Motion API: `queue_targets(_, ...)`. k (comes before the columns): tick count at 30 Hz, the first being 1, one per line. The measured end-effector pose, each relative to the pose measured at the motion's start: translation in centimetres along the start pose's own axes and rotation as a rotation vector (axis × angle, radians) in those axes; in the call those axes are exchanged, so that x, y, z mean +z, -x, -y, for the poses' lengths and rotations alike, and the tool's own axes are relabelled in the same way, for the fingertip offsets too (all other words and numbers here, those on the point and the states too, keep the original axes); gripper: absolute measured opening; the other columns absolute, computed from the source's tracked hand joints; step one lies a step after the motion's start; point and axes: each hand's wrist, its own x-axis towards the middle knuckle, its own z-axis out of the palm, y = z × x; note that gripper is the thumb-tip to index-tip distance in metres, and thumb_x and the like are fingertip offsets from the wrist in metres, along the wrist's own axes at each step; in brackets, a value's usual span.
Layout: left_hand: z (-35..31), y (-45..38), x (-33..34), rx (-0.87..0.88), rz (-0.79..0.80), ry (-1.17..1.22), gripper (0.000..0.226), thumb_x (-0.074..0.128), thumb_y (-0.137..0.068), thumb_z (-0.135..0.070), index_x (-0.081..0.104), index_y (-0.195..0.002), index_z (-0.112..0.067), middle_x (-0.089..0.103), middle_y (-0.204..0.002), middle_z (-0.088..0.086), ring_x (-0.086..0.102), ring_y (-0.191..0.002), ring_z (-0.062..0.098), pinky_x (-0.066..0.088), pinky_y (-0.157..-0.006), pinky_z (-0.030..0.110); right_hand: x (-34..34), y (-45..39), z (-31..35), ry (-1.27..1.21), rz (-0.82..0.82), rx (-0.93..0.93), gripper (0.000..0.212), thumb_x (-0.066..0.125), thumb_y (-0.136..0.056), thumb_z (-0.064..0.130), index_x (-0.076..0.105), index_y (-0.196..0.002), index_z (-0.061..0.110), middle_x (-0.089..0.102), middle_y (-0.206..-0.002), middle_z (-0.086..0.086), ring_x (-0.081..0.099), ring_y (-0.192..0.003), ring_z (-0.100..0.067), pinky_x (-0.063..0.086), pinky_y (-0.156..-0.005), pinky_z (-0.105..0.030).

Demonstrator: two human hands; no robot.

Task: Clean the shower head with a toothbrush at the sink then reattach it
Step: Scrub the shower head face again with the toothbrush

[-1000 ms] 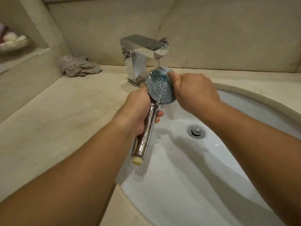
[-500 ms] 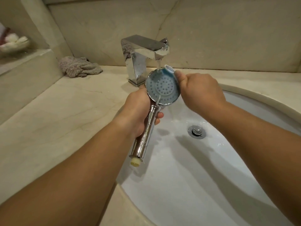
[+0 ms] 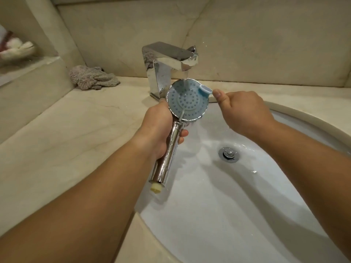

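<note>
A chrome shower head [image 3: 187, 102] with a blue nozzle face is held upright over the white sink [image 3: 218, 215], its face toward me. My left hand [image 3: 156, 128] grips its chrome handle just below the head. Water runs from the chrome tap [image 3: 167, 61] onto the top of the blue face and trickles down it. My right hand [image 3: 245, 111] holds a toothbrush; only its pale blue head [image 3: 205, 91] shows, at the upper right rim of the shower head. The rest of the toothbrush is hidden in my fist.
A crumpled grey cloth [image 3: 93, 77] lies on the beige marble counter [image 3: 66, 133] left of the tap. The drain plug [image 3: 228, 154] sits in the basin. A ledge at far left carries a blurred white and red object [image 3: 15, 47]. A marble wall rises behind the tap.
My right hand has drawn to the right, off the shower head's face, so the whole blue face and the toothbrush head at its rim now show. The left hand stays put.
</note>
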Motion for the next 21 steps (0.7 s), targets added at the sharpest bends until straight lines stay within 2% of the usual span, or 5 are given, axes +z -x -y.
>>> queue_targets(5, 0.4, 0.3, 0.4, -0.011, 0.026, -0.090, 0.038, 0.041, -0.103, -0.034, 0.073, -0.100, -0.014, 0.072, -0.080, 0.015, 0.063, -0.063, 0.027, 0.051, -0.060, 0.035, 0.2, -0.9, 1.6, -0.002, -0.014, -0.081, 0.067, 0.019, -0.100, 0.063, 0.059, -0.069, 0.018, 0.056, -0.065, -0.003, 0.051, -0.067, -0.028, 0.037, -0.060, -0.034)
queue_targets(11, -0.3, -0.2, -0.8, 0.036, -0.008, -0.017, 0.042, 0.041, -0.102, -0.036, 0.070, -0.107, -0.006, 0.068, -0.080, 0.020, 0.057, -0.058, 0.028, 0.044, -0.054, 0.032, -0.4, 0.0, -0.6, 0.047, 0.019, -0.044, 0.066, 0.022, -0.100, 0.063, 0.049, -0.061, 0.017, 0.052, -0.059, -0.005, 0.049, -0.062, -0.028, 0.029, -0.052, -0.033)
queue_targets(13, 0.0, -0.3, -0.4, 0.038, -0.012, -0.046, 0.047, 0.037, -0.105, -0.043, 0.069, -0.108, -0.010, 0.068, -0.078, 0.019, 0.058, -0.060, 0.029, 0.045, -0.054, 0.032, -0.1, -0.1, 0.4, 0.039, -0.004, -0.085, 0.066, 0.022, -0.100, 0.062, 0.049, -0.061, 0.017, 0.052, -0.059, -0.004, 0.047, -0.060, -0.025, 0.030, -0.053, -0.034)
queue_targets(17, 0.7, -0.6, 0.0, 0.007, 0.018, -0.141, 0.077, 0.017, -0.098, -0.074, 0.068, -0.120, -0.020, 0.073, -0.083, 0.018, 0.064, -0.063, 0.026, 0.051, -0.058, 0.034, 0.1, -0.9, 1.9, 0.017, -0.028, -0.103, 0.067, 0.021, -0.100, 0.063, 0.058, -0.066, 0.019, 0.055, -0.062, -0.002, 0.049, -0.061, -0.022, 0.033, -0.054, -0.032)
queue_targets(21, 0.5, -0.8, -0.5, 0.003, -0.013, -0.141, 0.073, 0.017, -0.098, -0.074, 0.065, -0.121, -0.024, 0.075, -0.093, 0.019, 0.064, -0.065, 0.026, 0.052, -0.061, 0.035, -0.1, -0.1, 0.0, 0.042, -0.035, -0.066, 0.066, 0.022, -0.100, 0.062, 0.047, -0.060, 0.016, 0.051, -0.059, -0.006, 0.048, -0.061, -0.028, 0.028, -0.051, -0.033)
